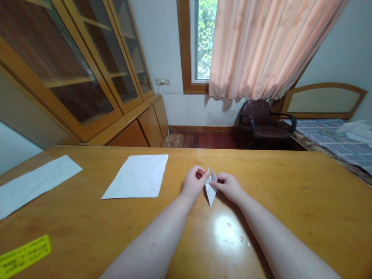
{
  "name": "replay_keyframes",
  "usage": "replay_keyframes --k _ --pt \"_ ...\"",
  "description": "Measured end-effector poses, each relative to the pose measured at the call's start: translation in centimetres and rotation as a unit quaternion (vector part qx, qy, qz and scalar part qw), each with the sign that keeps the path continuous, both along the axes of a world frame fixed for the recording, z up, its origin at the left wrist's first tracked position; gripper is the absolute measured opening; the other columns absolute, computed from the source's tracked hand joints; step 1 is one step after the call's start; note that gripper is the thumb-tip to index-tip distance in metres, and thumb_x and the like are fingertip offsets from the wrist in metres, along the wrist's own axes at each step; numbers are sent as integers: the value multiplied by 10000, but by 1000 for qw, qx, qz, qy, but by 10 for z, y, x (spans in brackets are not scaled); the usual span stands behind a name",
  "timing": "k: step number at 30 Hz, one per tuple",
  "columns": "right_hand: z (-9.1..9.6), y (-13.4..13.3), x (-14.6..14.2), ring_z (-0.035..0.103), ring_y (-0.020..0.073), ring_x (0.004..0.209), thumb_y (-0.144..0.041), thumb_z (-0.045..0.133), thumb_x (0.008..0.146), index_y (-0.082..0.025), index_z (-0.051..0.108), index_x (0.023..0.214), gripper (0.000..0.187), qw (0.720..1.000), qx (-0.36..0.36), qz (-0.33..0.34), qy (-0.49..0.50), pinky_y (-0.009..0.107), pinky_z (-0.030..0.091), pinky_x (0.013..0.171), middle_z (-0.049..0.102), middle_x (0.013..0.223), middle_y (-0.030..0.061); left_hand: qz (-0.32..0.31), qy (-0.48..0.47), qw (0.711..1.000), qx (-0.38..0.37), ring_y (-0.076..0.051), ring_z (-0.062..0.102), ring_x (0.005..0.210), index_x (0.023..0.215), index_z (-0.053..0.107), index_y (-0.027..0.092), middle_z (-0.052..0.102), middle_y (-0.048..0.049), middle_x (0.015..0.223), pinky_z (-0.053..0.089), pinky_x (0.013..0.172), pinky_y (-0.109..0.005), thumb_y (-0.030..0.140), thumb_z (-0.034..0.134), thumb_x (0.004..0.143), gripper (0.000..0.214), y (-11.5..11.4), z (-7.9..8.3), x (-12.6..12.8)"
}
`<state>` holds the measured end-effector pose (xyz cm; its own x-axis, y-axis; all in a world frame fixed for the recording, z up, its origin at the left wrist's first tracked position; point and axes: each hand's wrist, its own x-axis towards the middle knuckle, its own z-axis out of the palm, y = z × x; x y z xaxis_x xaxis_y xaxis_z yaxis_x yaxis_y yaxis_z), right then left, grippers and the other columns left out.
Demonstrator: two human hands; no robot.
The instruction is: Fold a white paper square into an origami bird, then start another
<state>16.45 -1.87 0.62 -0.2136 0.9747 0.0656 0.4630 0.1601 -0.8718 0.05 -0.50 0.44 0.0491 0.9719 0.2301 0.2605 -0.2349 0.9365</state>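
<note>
A small piece of folded white paper [211,197] is held between my two hands over the wooden table [186,240]. Two narrow points of it stick up at the far end, and one longer point faces me. My left hand [194,182] pinches its left side between thumb and fingers. On the right side, my right hand [230,186] grips it the same way, thumb on top. Fingertips cover part of the folds. Left of my hands lies a flat, roughly square sheet of white paper [138,176].
A long white paper strip [40,184] lies at the table's left, with a yellow label [24,255] nearer me. Beyond the table are a glass-door cabinet [128,108], a dark armchair [261,118], a pink curtain [252,50] and a bed [325,128].
</note>
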Motion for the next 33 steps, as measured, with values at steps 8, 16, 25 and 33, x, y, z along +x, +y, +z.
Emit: replay_keyframes --k 8,16,25,33 --pt "-3 1 1 546 160 660 -358 631 728 -170 671 679 198 1000 0 1 10 268 408 636 598 669 12 -17 6 999 47 -120 554 710 771 592 179 589 -10 801 450 686 -244 233 612 741 65 -5 10 1" --pt "-1 0 0 523 145 629 -353 629 737 -178 644 629 207 1000 21 3 -6 256 400 610 574 635 2 -35 9 997 68 -137 543 751 695 570 177 586 -19 792 440 713 -256 241 603 746 88 -7 17 0" --pt "0 -3 -1 524 143 653 -314 633 747 -182 651 636 174 998 52 23 -33 262 394 634 573 659 6 -1 -4 999 46 -134 526 718 647 546 174 569 -8 735 414 684 -240 255 537 776 153 -5 13 -2" --pt "4 -4 -1 558 162 695 -288 623 759 -205 695 701 125 997 75 8 -21 279 421 657 614 702 28 10 -54 998 -24 -124 460 624 554 483 176 480 21 593 371 606 -226 264 498 742 208 0 7 -3"
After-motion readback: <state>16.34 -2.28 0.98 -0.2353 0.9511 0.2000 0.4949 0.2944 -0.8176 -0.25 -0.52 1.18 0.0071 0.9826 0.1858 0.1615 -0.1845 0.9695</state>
